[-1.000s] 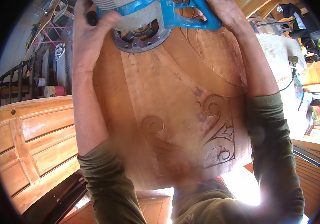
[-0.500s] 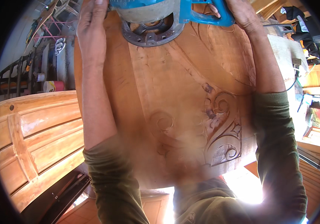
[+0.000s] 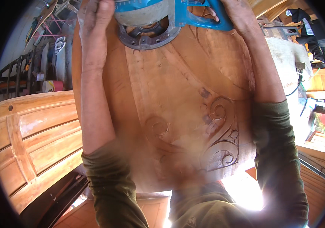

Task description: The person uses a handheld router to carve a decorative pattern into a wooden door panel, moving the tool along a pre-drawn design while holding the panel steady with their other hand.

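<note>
A blue and grey wood router (image 3: 141,17) stands at the far part of a brown wooden panel (image 3: 162,79), its dark ring-shaped base resting on the wood. My left hand (image 3: 96,17) is closed at the router's left side, thumb along the edge; the part it grips is cut off by the upper rim. Around the blue loop handle on the right my right hand (image 3: 236,15) is wrapped, a fingertip showing through the opening. Carved scrolls (image 3: 223,133) lie on the near right of the panel, with dark stains beside them. The router's bit is hidden.
A panelled wooden door (image 3: 48,133) lies to the left. Behind it are a railing and a red and yellow tub (image 3: 52,86). On the right is a pale surface (image 3: 284,57) with a cable; dark cloth (image 3: 314,41) hangs beyond. Bright glare shows near my body.
The whole view has shifted slightly, so the router, panel and arms sit a little further left and lower. My grip on the router looks the same.
</note>
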Demonstrator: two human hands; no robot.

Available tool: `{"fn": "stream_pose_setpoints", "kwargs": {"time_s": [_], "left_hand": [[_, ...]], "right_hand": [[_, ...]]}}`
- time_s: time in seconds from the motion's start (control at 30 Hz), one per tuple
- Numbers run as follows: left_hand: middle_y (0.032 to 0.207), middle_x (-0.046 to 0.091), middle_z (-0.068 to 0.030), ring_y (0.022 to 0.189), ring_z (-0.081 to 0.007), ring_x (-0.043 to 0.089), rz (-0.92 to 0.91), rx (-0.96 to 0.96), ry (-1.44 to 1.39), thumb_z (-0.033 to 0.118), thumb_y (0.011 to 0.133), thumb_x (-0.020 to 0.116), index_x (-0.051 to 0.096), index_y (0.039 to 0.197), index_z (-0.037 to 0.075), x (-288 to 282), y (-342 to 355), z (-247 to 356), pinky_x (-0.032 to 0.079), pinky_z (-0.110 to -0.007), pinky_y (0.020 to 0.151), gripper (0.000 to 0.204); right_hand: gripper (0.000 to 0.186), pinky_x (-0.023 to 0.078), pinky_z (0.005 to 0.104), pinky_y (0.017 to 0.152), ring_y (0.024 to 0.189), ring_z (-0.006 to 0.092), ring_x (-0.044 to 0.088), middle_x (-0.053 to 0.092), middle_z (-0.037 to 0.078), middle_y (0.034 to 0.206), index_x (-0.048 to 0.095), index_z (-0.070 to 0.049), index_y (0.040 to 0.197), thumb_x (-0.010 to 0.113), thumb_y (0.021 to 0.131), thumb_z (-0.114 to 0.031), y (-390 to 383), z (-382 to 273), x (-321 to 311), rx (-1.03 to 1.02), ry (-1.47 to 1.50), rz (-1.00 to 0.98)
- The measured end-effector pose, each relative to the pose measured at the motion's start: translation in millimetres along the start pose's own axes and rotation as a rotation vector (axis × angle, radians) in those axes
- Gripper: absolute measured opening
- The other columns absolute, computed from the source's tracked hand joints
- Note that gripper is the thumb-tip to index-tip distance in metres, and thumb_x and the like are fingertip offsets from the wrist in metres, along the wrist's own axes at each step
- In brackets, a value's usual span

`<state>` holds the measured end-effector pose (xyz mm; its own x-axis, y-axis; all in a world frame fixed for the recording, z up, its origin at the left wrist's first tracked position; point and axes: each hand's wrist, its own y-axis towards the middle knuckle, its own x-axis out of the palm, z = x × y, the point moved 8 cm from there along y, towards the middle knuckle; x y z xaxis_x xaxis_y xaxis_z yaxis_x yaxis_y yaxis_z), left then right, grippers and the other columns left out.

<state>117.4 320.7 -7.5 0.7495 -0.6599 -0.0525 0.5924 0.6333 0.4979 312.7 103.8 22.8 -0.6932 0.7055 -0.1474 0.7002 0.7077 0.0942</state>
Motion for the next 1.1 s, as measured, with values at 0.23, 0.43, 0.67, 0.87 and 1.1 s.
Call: {"fn": "stream_pose_setpoints", "kwargs": {"time_s": [0.23, 0.43, 0.67, 0.87, 1.1], "left_hand": [[0.154, 0.047, -0.0117, 0.144, -0.0220, 0.041, 0.021, -0.094, -0.141, 0.046, 0.104, 0.057, 0.047, 0.149, -0.001, 4.9, -0.9, 16.2, 0.027, -0.039, 0.122, 0.066], [0.144, 0.057, -0.0079, 0.135, -0.0193, 0.048, 0.202, -0.150, -0.900, 0.045, 0.110, 0.042, 0.051, 0.148, 0.005, -39.1, 11.0, -36.6, 0.034, -0.039, 0.116, 0.056], [0.114, 0.068, -0.0022, 0.097, -0.0106, 0.062, 0.119, -0.007, -0.003, 0.036, 0.109, 0.054, 0.066, 0.126, 0.009, -24.8, 7.4, -4.8, 0.050, -0.030, 0.082, 0.034], [0.108, 0.068, -0.0011, 0.088, -0.0108, 0.061, 0.072, -0.058, -0.146, 0.034, 0.108, 0.056, 0.067, 0.122, 0.010, -15.8, 2.1, -7.9, 0.049, -0.028, 0.078, 0.030], [0.119, 0.066, -0.0022, 0.094, -0.0122, 0.059, 0.100, -0.057, -0.168, 0.036, 0.109, 0.054, 0.066, 0.120, 0.010, -15.8, 3.9, -4.1, 0.048, -0.029, 0.081, 0.031]], "right_hand": [[0.047, 0.048, 0.0226, 0.055, 0.063, 0.0079, 0.061, 0.072, 0.002, 0.085, 0.075, -0.005, 0.111, 0.064, 0.101, -0.049, 7.4, 7.1, -2.5, -0.086, -0.042, -0.110], [0.052, 0.048, 0.0226, 0.051, 0.057, 0.0090, 0.061, 0.072, 0.004, 0.078, 0.076, -0.003, 0.105, 0.064, 0.100, -0.054, 6.3, 6.3, 6.3, 0.012, -0.040, -0.016], [0.060, 0.050, 0.0245, 0.052, 0.055, 0.0117, 0.062, 0.071, 0.007, 0.075, 0.076, -0.001, 0.102, 0.059, 0.101, -0.058, 7.7, 6.6, -1.8, -0.094, -0.092, 0.006], [0.058, 0.048, 0.0245, 0.051, 0.054, 0.0116, 0.061, 0.070, 0.007, 0.071, 0.076, 0.000, 0.097, 0.057, 0.103, -0.055, 11.0, 14.6, -11.8, -0.142, -0.198, 0.012], [0.060, 0.048, 0.0242, 0.051, 0.052, 0.0114, 0.060, 0.071, 0.007, 0.072, 0.076, 0.001, 0.097, 0.058, 0.102, -0.056, 10.7, 10.8, -10.5, -0.172, -0.209, -0.043]]}}
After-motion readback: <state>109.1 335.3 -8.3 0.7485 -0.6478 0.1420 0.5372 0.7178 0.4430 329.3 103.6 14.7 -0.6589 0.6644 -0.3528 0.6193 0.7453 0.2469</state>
